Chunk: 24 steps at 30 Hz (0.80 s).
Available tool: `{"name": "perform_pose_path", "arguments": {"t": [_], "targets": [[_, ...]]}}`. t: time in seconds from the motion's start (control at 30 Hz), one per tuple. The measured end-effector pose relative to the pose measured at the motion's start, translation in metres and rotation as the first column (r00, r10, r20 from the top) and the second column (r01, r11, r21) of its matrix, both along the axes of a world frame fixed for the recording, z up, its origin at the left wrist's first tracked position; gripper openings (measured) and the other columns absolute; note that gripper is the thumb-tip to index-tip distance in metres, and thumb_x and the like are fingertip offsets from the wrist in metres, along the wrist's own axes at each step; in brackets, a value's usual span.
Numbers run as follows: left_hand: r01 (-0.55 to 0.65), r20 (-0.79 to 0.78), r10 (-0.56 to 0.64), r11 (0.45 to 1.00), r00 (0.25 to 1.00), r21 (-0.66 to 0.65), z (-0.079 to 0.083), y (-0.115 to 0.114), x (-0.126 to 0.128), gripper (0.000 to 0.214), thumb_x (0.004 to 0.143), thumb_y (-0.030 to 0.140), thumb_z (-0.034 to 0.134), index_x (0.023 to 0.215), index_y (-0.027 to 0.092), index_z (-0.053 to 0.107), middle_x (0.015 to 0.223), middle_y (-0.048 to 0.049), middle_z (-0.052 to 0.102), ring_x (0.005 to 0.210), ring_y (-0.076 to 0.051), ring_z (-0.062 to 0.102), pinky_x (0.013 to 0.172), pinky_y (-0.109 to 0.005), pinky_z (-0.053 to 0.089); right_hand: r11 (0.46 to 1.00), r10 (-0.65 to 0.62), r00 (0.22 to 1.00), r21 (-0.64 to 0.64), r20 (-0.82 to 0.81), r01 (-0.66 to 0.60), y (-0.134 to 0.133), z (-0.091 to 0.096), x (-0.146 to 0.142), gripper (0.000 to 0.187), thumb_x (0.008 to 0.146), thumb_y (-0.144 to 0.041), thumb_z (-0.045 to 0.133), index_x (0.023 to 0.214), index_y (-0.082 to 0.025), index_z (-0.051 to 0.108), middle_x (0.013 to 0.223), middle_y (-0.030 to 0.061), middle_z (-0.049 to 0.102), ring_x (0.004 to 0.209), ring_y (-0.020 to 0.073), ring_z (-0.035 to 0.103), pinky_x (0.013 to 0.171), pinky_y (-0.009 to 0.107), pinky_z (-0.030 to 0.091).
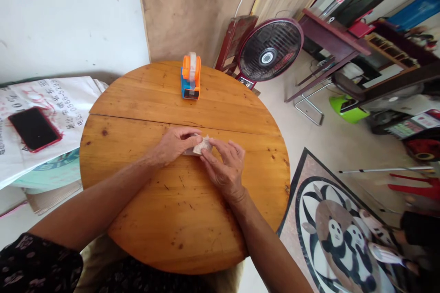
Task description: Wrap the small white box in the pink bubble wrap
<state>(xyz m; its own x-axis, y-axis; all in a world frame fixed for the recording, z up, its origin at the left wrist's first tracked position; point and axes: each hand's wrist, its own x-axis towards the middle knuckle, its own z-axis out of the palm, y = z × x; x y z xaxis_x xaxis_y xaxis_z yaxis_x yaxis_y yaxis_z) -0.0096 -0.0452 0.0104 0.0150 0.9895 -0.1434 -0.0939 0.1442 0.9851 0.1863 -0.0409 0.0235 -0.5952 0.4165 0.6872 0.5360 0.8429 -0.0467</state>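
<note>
Small white packet: between left hand and right hand, near the middle of the round surface, slightly toward 1 o'clock.
Long axis: seems to run 8 to 2 o'clock, ends partly covered.
Left grip: holds it from 9 o'clock, thumb on top.
Right grip: pinches it from 4 o'clock.
Tape dispenser: toward 12 o'clock, untouched, left hand nearer.

left hand: curled, pinching | right hand: half-curled, pinching | forearms: bare, angled inward
</note>
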Motion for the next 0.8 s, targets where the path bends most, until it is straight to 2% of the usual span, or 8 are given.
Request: {"name": "perform_pose_path", "arguments": {"t": [0.1, 0.2, 0.27, 0.33, 0.4, 0.43, 0.63, 0.8], "targets": [[-0.020, 0.023, 0.021, 1.000, 1.000, -0.022, 0.005, -0.002, -0.001, 0.043, 0.075, 0.043, 0.075, 0.107, 0.014, 0.074, 0.098, -0.0061, 0.076, 0.083, -0.017, 0.066, 0.080, -0.031, 0.053, 0.998, 0.039, 0.996, -0.041, -0.080, -0.042, -0.003, 0.002, 0.004, 0.017, 0.086, -0.019, 0.070, 0.101, -0.028, 0.067, 0.120, 0.0074, 0.071, 0.107, 0.0230, 0.067, 0.102, 0.048, 0.042], [-0.032, 0.100, 0.038, 0.998, 0.994, -0.058, 0.006, -0.003, -0.001, 0.044, 0.072, 0.043, 0.079, 0.105, 0.015, 0.075, 0.096, -0.0051, 0.076, 0.081, -0.016, 0.067, 0.079, -0.030, 0.052, 0.960, -0.085, 0.968, -0.280, -0.235, 0.016, -0.001, 0.007, 0.012, 0.016, 0.092, -0.027, 0.063, 0.107, -0.027, 0.067, 0.129, 0.0111, 0.064, 0.111, 0.0249, 0.065, 0.098, 0.048, 0.048], [-0.030, 0.129, 0.039, 0.997, 0.991, -0.071, 0.005, -0.004, 0.000, 0.044, 0.070, 0.043, 0.081, 0.104, 0.016, 0.075, 0.095, -0.0048, 0.077, 0.080, -0.016, 0.067, 0.078, -0.030, 0.052, 0.864, -0.151, 0.955, -0.504, -0.255, 0.002, 0.006, 0.008, 0.017, 0.038, 0.091, -0.039, 0.064, 0.127, -0.027, 0.059, 0.142, 0.0143, 0.055, 0.121, 0.0275, 0.061, 0.097, 0.048, 0.052], [-0.019, 0.140, 0.030, 0.997, 0.990, -0.076, 0.004, -0.004, 0.000, 0.044, 0.069, 0.043, 0.081, 0.104, 0.016, 0.075, 0.094, -0.0051, 0.077, 0.079, -0.016, 0.067, 0.077, -0.030, 0.053, 0.729, -0.111, 0.974, -0.682, -0.199, -0.056, 0.014, 0.007, 0.020, 0.073, 0.083, -0.052, 0.071, 0.145, -0.027, 0.043, 0.151, 0.0166, 0.046, 0.130, 0.0311, 0.055, 0.100, 0.051, 0.051], [-0.015, 0.146, 0.026, 0.997, 0.989, -0.074, 0.003, -0.004, -0.001, 0.044, 0.069, 0.044, 0.082, 0.103, 0.016, 0.075, 0.094, -0.0053, 0.077, 0.080, -0.017, 0.068, 0.077, -0.030, 0.054, 0.624, -0.017, 0.991, -0.776, -0.136, -0.096, 0.021, 0.004, 0.019, 0.096, 0.074, -0.058, 0.077, 0.152, -0.026, 0.032, 0.153, 0.0173, 0.044, 0.135, 0.0340, 0.051, 0.104, 0.054, 0.048], [-0.018, 0.145, 0.028, 0.997, 0.989, -0.069, 0.003, -0.004, -0.001, 0.044, 0.069, 0.044, 0.082, 0.103, 0.016, 0.075, 0.095, -0.0053, 0.077, 0.080, -0.017, 0.068, 0.078, -0.030, 0.054, 0.600, 0.019, 0.993, -0.793, -0.115, -0.104, 0.023, 0.002, 0.018, 0.098, 0.072, -0.057, 0.079, 0.153, -0.026, 0.032, 0.152, 0.0168, 0.046, 0.136, 0.0345, 0.050, 0.106, 0.055, 0.046], [-0.046, 0.051, 0.047, 0.999, 0.998, -0.020, 0.005, -0.005, -0.001, 0.046, 0.073, 0.046, 0.077, 0.108, 0.017, 0.074, 0.100, -0.0063, 0.076, 0.083, -0.018, 0.068, 0.076, -0.031, 0.055, 0.683, 0.003, 0.991, -0.724, -0.133, -0.100, 0.025, -0.002, 0.010, 0.060, 0.080, -0.042, 0.076, 0.133, -0.024, 0.055, 0.128, 0.0116, 0.068, 0.118, 0.0306, 0.064, 0.104, 0.052, 0.047], [-0.015, -0.171, 0.024, 0.999, 0.985, 0.052, 0.011, -0.010, 0.002, 0.042, 0.085, 0.049, 0.062, 0.108, 0.015, 0.074, 0.102, -0.0081, 0.076, 0.089, -0.022, 0.069, 0.081, -0.034, 0.055, 0.694, -0.020, 0.992, -0.716, -0.127, -0.077, 0.024, -0.003, 0.018, 0.061, 0.079, -0.040, 0.077, 0.134, -0.025, 0.055, 0.126, 0.0102, 0.070, 0.115, 0.0291, 0.065, 0.101, 0.048, 0.049]]}}
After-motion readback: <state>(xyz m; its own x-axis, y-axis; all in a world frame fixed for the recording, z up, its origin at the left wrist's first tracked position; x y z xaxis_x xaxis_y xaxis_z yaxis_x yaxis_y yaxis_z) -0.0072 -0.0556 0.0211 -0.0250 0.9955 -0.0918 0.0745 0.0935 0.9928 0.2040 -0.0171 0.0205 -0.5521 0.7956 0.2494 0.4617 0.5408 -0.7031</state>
